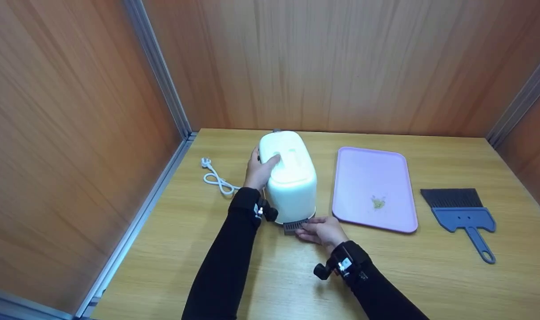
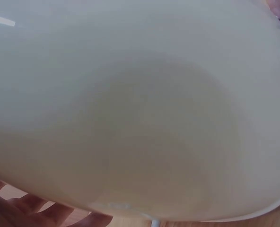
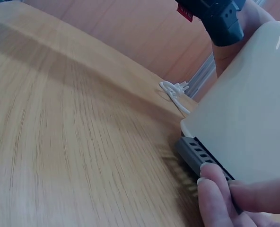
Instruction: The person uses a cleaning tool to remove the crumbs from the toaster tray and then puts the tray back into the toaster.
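Observation:
A white, round-cornered, toaster-like appliance [image 1: 292,191] stands on the table. My left hand [image 1: 259,170] holds its left side, with the thumb on the top face and the fingers [image 2: 29,205] spread along the side. At the bottom of the near end a dark grey slotted piece [image 1: 292,227] sticks out. My right hand [image 1: 321,231] pinches this piece between thumb and fingertips, as the right wrist view shows close up. Most of the left wrist view is filled by the appliance's smooth wall [image 2: 154,118].
A white cord with a plug [image 1: 214,175] lies left of the appliance. To the right is a pink tray [image 1: 368,164] with small yellow-green bits [image 1: 378,202] on it. Farther right lies a blue hand brush [image 1: 463,218] with dark bristles. Wooden panels [image 1: 332,66] enclose the table.

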A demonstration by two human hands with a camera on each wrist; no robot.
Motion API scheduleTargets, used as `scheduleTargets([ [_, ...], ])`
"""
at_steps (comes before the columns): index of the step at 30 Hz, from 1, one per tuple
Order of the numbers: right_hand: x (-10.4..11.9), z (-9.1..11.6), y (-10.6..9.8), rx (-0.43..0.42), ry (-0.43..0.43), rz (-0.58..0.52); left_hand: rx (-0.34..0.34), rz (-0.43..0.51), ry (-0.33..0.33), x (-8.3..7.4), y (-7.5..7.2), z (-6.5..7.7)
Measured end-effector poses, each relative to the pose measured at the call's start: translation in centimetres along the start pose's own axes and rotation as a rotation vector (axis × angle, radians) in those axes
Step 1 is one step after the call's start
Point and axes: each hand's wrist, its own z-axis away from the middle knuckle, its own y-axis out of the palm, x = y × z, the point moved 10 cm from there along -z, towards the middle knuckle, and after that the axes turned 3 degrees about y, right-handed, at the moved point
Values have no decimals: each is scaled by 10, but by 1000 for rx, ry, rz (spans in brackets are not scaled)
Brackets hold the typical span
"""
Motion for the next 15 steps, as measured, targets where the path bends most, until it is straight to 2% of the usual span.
scheduleTargets([
  [15,3,3,2,-43,-24,-12,2,5,-36,2,-1,-1],
])
